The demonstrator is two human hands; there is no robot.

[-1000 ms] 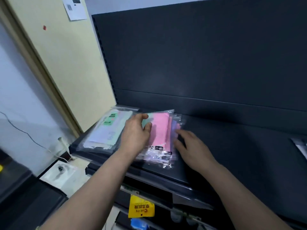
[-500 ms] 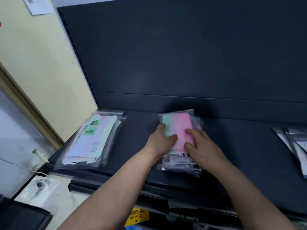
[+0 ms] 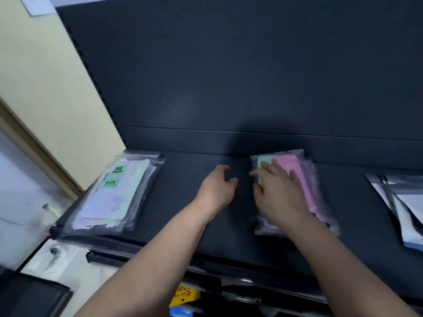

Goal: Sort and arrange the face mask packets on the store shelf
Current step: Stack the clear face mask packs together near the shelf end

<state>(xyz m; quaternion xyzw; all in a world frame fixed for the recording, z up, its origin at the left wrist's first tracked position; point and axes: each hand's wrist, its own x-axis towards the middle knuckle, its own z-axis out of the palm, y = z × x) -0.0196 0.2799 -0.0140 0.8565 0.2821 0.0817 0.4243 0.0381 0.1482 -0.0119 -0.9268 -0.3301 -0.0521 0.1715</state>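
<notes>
Black metal fills most of what I can see: the tall back panel (image 3: 229, 76) of the store unit, with the flat shelf (image 3: 187, 225) running out from its foot. A cream wall (image 3: 45, 88) stands off to the left.

Three lots of face mask packets lie on that shelf. The left stack (image 3: 114, 193) sits at the shelf's left end, clear bags with a green "FACE" label on top. The middle stack (image 3: 297, 175) lies near the back panel, its top packet showing pink and pale green. The right stack (image 3: 407, 202), white and silver, is cut off by the edge of view, well apart from the middle one.

The person's right hand (image 3: 279, 193) lies on top of the middle stack, fingers spread and fairly straight, pressing rather than gripping. The left hand (image 3: 216, 191) is over bare shelf just beside that stack, fingers loosely curled and holding nothing.

A small yellow tag (image 3: 184, 296) hangs below the shelf front.
</notes>
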